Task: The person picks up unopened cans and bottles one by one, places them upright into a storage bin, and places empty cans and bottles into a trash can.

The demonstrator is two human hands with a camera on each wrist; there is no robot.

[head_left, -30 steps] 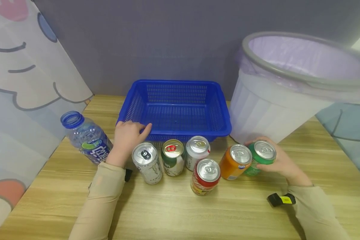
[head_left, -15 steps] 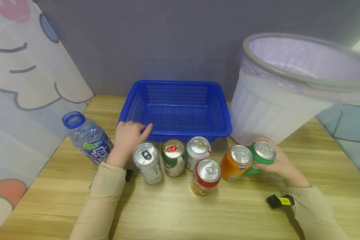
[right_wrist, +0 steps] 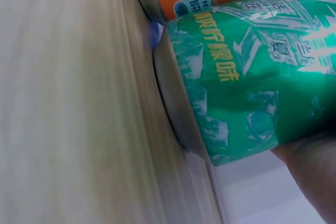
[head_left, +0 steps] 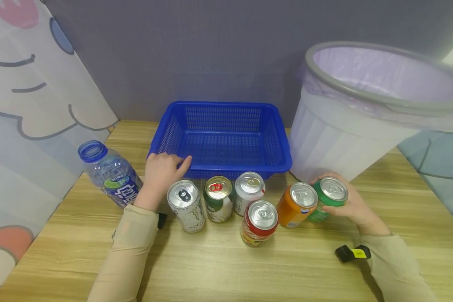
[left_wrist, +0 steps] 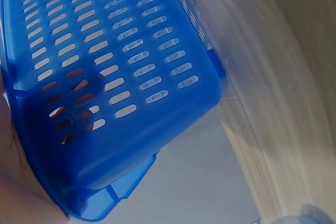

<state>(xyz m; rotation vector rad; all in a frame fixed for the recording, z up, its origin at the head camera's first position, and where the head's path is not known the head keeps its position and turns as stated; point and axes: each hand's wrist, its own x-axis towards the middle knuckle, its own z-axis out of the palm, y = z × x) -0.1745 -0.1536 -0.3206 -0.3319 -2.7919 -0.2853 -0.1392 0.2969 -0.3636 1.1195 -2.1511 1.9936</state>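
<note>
My left hand (head_left: 162, 173) grips the front left corner of a blue plastic basket (head_left: 241, 168), fingers over the rim. Dark finger shapes show through the slots of the basket wall (left_wrist: 131, 45) in the left wrist view. At the right, my right hand (head_left: 352, 206) holds a green soda can (head_left: 330, 196) around its side; the can's base stands on the wood surface in the right wrist view. Beside it, close against the green can, is an orange Fanta can (head_left: 292, 209). A red can (head_left: 257, 228) stands left of that, nearer to me.
A white can (head_left: 248, 195), a dark green and white can (head_left: 218, 205) and a pale grey can (head_left: 188, 214) line the basket's front. Left stands an uncapped blue bottle (head_left: 117, 178). Back right is a tall white bin (head_left: 332, 134) with a purple liner.
</note>
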